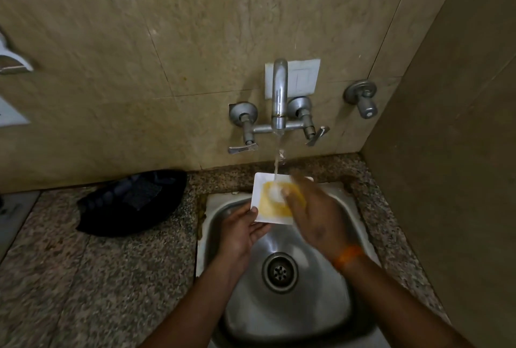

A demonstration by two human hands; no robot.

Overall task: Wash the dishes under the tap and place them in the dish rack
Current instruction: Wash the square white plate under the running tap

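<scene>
A small square white plate [259, 194] with yellow residue in its middle is held over the steel sink [329, 305], under the running tap [279, 96]. Water falls onto the plate's centre. My left hand [240, 233] grips the plate's lower left corner, thumb on top. My right hand [315, 213] lies flat over the plate's right side, fingers spread and blurred, touching the yellow area. An orange band is on my right wrist.
A black dish rack [131, 202] sits on the speckled granite counter [83, 278] left of the sink. Two lever handles flank the tap. A separate wall valve [363, 99] is at the right. A side wall closes in the right.
</scene>
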